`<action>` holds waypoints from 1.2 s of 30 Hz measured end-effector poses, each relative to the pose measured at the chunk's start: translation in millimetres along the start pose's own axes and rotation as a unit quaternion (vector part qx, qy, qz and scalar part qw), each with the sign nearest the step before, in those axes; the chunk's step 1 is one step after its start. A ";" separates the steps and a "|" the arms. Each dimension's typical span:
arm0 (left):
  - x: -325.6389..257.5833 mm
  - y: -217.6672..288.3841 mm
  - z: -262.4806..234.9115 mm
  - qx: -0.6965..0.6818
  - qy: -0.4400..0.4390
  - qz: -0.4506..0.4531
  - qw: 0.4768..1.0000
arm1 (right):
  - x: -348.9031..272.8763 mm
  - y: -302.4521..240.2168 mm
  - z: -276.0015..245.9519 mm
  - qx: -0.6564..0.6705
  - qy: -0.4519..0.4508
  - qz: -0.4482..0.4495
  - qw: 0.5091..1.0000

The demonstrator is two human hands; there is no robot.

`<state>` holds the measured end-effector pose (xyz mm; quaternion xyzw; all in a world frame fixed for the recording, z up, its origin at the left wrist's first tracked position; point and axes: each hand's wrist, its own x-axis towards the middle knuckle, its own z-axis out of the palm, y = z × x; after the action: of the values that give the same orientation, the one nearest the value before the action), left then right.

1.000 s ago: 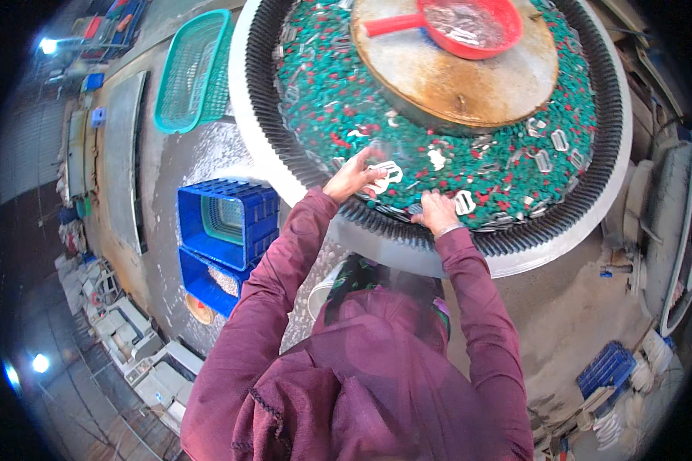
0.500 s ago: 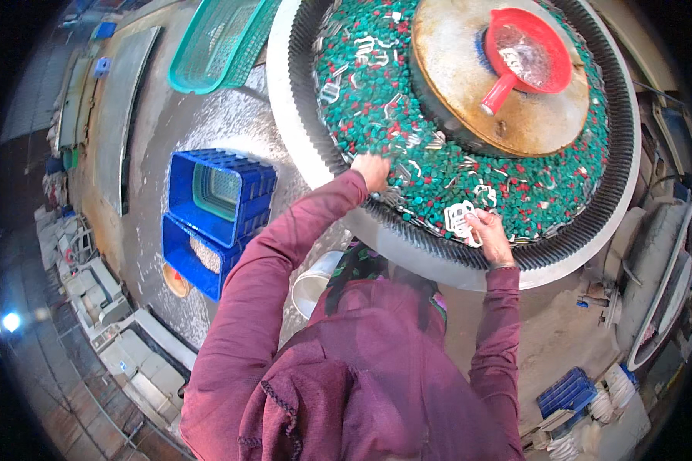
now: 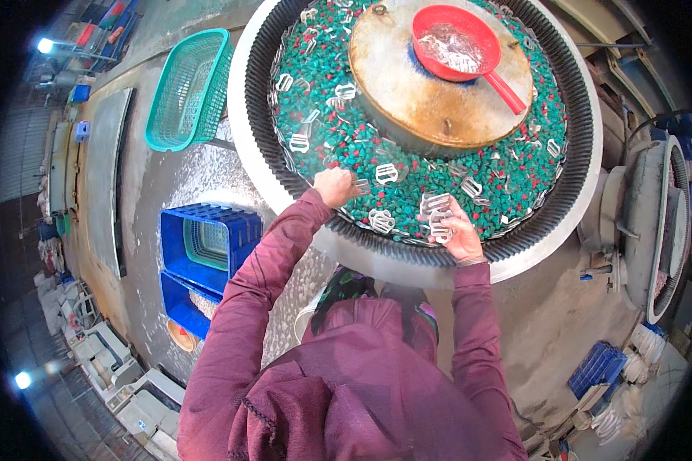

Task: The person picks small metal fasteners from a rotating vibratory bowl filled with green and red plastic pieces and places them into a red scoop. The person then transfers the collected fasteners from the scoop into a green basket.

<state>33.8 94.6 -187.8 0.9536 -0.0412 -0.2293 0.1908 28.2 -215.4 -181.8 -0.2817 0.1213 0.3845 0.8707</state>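
- Slotted metal buckles lie scattered through the vibratory finishing bowl, thickest on its left and near sides.
- Green and red tumbling media fill the channel of the bowl around its centre, with the buckles resting on top or half sunk.
- Left hand: over the near left edge of the bowl, back upward, fingers curled in, pinching one buckle that sticks out from the fingertips; this buckle is blurred and the thumb is hidden.
- Right hand: over the near edge of the bowl, thumb and fingers pinching a small bunch of buckles just above the media; the exact count cannot be told.
- Black ribbed lining rings the inside of the bowl, within the white outer rim.
- Rust-stained round cover sits at the centre of the bowl, and on it rests a red plastic ladle with shiny contents, its handle toward the bowl's right.
- Turquoise mesh basket stands left of the bowl.
- Two blue plastic crates are left of the bowl, nearer the person; one has a pale green basket inside.
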 end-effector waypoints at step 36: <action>83.0 45.5 -48.7 0.104 -0.010 0.111 0.988 | 60.4 -108.3 41.4 -0.524 0.171 -0.048 0.833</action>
<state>130.2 55.6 -165.4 0.9553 -0.1728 -0.2107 0.1144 148.7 -214.0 -131.0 -0.7623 0.0353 0.2940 0.5756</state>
